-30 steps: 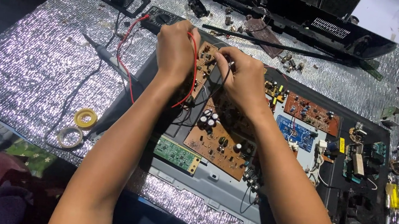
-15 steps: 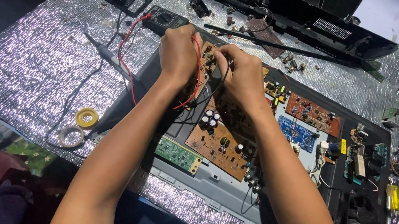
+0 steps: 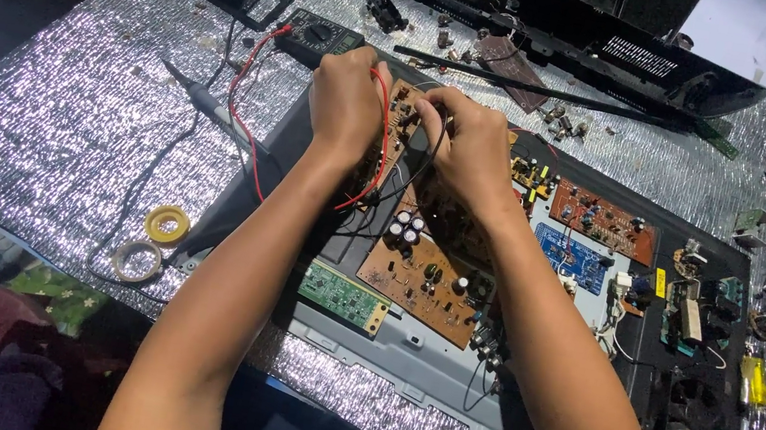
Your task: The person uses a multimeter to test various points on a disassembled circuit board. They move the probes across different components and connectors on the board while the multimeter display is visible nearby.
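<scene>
On silver foil mat, circuit board, hands

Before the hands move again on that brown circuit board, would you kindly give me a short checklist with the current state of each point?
1. Both hands on the board: ok; left hand and right hand meet over the brown circuit board.
2. Red lead clear of fingers: not ok; it loops round the left hand.
3. Probe tips on their contacts: cannot tell; the hands hide them.
4. Multimeter within sight: ok; dial setting cannot tell.
5. Yellow tape roll clear of the work: ok.
</scene>
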